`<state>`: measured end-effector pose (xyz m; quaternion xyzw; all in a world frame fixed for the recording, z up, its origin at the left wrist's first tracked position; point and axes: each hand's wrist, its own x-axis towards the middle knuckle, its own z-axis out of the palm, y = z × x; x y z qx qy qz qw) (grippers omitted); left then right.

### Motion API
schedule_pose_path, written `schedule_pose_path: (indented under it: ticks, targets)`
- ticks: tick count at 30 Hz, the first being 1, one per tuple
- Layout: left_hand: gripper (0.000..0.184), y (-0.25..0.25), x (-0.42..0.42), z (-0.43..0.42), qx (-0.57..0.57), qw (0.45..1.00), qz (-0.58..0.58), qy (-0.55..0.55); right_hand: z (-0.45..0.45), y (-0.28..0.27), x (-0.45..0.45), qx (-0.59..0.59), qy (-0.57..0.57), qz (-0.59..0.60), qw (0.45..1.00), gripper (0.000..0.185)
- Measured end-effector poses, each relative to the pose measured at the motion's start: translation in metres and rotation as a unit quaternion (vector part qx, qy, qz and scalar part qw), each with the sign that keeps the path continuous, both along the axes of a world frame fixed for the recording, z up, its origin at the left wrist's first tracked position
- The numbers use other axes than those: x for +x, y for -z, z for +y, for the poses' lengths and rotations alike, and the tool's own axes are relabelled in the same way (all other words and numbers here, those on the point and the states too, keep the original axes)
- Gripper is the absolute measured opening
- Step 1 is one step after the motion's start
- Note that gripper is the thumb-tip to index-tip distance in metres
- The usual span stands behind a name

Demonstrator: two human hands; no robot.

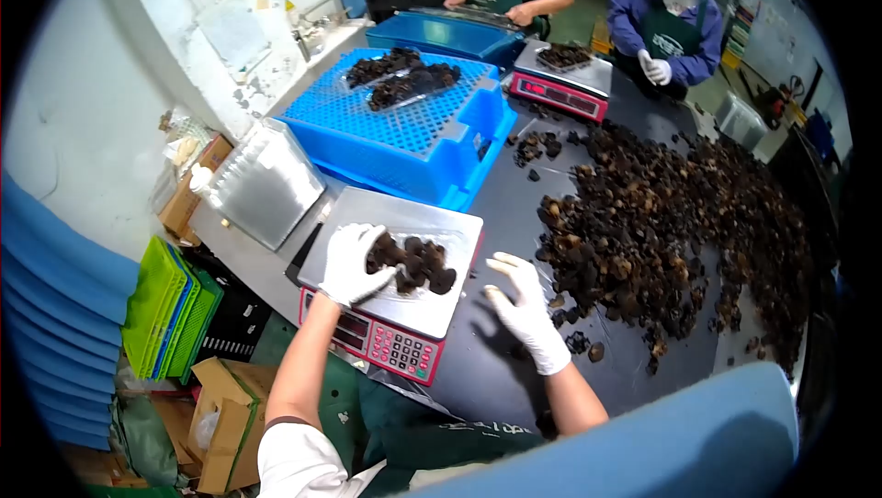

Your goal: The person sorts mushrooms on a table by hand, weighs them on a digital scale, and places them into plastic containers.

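Observation:
A small heap of dark mushrooms [418, 264] lies in a clear plastic tray [445, 257] on the silver pan [436, 314] of a red digital scale [397, 348]. My left hand [352, 264], in a white glove, curls its thumb and fingers round the left end of this heap. To the right of the scale, my right hand [526, 310], also gloved in white, hovers over the dark table with its fingers apart and nothing in them. Nearest to it is the edge of a large pile of loose dark mushrooms [625, 241].
Beyond my scale stands an upturned blue crate [404, 144] bearing filled trays [413, 84]. A second scale [560, 84] holds another tray. Two people in aprons stand across the table, one with gloved hands [655, 69]. A metal tin [266, 186] is on the left.

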<state>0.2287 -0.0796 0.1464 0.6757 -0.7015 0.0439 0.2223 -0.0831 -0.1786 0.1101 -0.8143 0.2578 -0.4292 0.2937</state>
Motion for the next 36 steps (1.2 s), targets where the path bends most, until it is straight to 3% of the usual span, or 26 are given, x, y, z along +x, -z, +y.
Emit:
schedule_pose_path:
  ticks: [2, 3, 5, 7, 9, 10, 12, 14, 17, 18, 20, 21, 23, 25, 27, 28, 29, 32, 36]
  targets:
    - [0.075, 0.006, 0.013, -0.001, -0.033, 0.999, 0.003, 0.027, 0.000, 0.013, -0.051, 0.029, 0.051, 0.031, 0.998, 0.036]
    - [0.082, 0.017, 0.021, 0.002, -0.043, 0.999, 0.021, 0.021, 0.001, 0.024, -0.079, 0.098, 0.067, 0.021, 0.993, 0.032]
    - [0.089, 0.005, 0.010, 0.011, -0.052, 0.997, -0.043, -0.040, -0.001, 0.053, -0.135, 0.087, 0.145, 0.032, 0.985, 0.028]
    - [0.079, -0.009, -0.023, 0.012, -0.137, 0.989, 0.012, -0.057, 0.004, 0.064, -0.181, 0.102, 0.224, 0.059, 0.967, 0.025]
    - [0.064, -0.012, -0.070, 0.014, -0.158, 0.977, 0.141, -0.015, 0.009, 0.074, -0.205, 0.083, 0.270, 0.094, 0.955, 0.025]
    - [0.051, -0.020, -0.103, 0.008, -0.152, 0.977, 0.142, 0.052, 0.013, 0.076, -0.206, 0.050, 0.266, 0.102, 0.957, 0.026]
    - [0.046, -0.014, -0.161, 0.002, -0.062, 0.980, 0.085, 0.170, 0.016, 0.065, -0.187, -0.028, 0.247, 0.126, 0.960, 0.033]
    - [0.054, 0.017, -0.210, -0.010, 0.048, 0.969, 0.125, 0.207, 0.019, 0.066, -0.170, -0.018, 0.182, 0.196, 0.963, 0.051]
    - [0.058, 0.093, -0.256, -0.036, 0.044, 0.968, 0.145, 0.201, 0.044, 0.075, -0.156, -0.005, 0.195, 0.328, 0.924, 0.067]
    - [0.057, 0.118, -0.267, -0.047, 0.033, 0.968, 0.161, 0.188, 0.052, 0.083, -0.160, -0.007, 0.211, 0.335, 0.918, 0.063]
    - [0.055, 0.134, -0.284, -0.059, 0.030, 0.968, 0.163, 0.186, 0.069, 0.091, -0.179, 0.001, 0.205, 0.278, 0.939, 0.036]
    - [0.047, 0.124, -0.293, -0.057, 0.011, 0.981, 0.084, 0.175, 0.078, 0.095, -0.190, 0.020, 0.191, 0.246, 0.950, 0.026]
    - [0.035, 0.137, -0.290, -0.068, 0.027, 0.974, 0.101, 0.203, 0.093, 0.094, -0.206, 0.032, 0.173, 0.159, 0.971, 0.018]
    - [0.024, 0.141, -0.280, -0.076, 0.030, 0.962, 0.182, 0.201, 0.110, 0.107, -0.217, 0.004, 0.181, 0.084, 0.980, 0.020]
    - [0.021, 0.142, -0.271, -0.077, 0.027, 0.937, 0.315, 0.149, 0.124, 0.113, -0.231, 0.079, 0.053, 0.109, 0.989, 0.022]
    - [0.025, 0.135, -0.267, -0.072, 0.017, 0.941, 0.316, 0.123, 0.134, 0.087, -0.227, 0.003, 0.078, 0.208, 0.975, 0.030]
    - [0.028, 0.133, -0.263, -0.067, 0.015, 0.940, 0.318, 0.123, 0.146, 0.085, -0.223, 0.024, 0.062, 0.220, 0.973, 0.040]
    - [0.031, 0.126, -0.250, -0.040, 0.054, 0.955, 0.243, 0.162, 0.155, 0.087, -0.215, 0.014, 0.067, 0.294, 0.953, 0.044]
    - [0.033, 0.114, -0.261, -0.002, 0.062, 0.970, 0.111, 0.205, 0.141, 0.102, -0.210, 0.002, 0.137, 0.270, 0.953, 0.040]
